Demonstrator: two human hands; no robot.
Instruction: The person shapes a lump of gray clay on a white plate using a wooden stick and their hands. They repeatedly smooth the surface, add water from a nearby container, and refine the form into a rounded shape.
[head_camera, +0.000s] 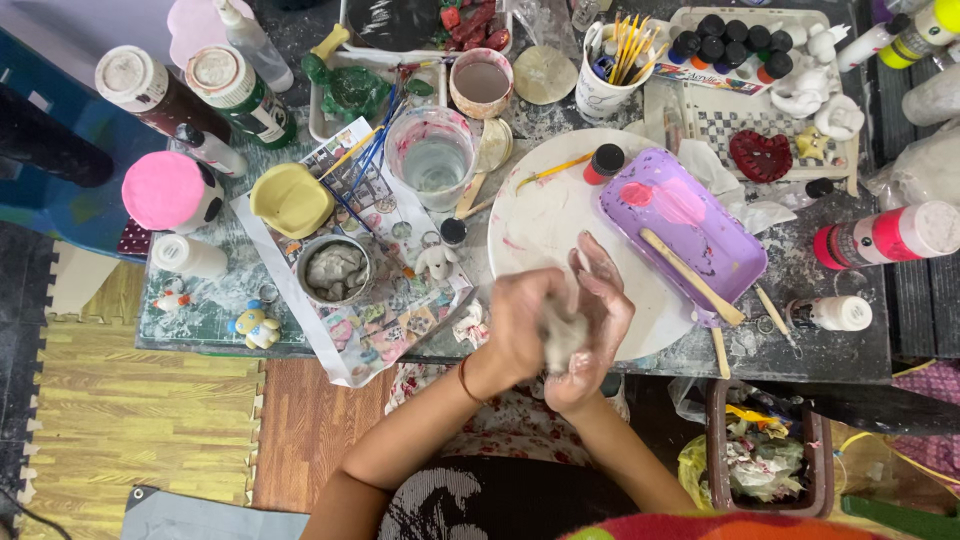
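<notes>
The left hand (520, 325) and the right hand (598, 330) are pressed together, and a lump of grey clay (562, 335) sits between the two palms. The fingers (600, 275) of both hands are curled around this lump and grasp it; they are smeared with pale clay. Just beyond the fingers lies a round white board (545, 225) on the desk (800, 350). To the right of the fingers, a purple tray (690, 225) carries a wooden stick (690, 275). To the left of the fingers stands a small bowl of clay (335, 270).
</notes>
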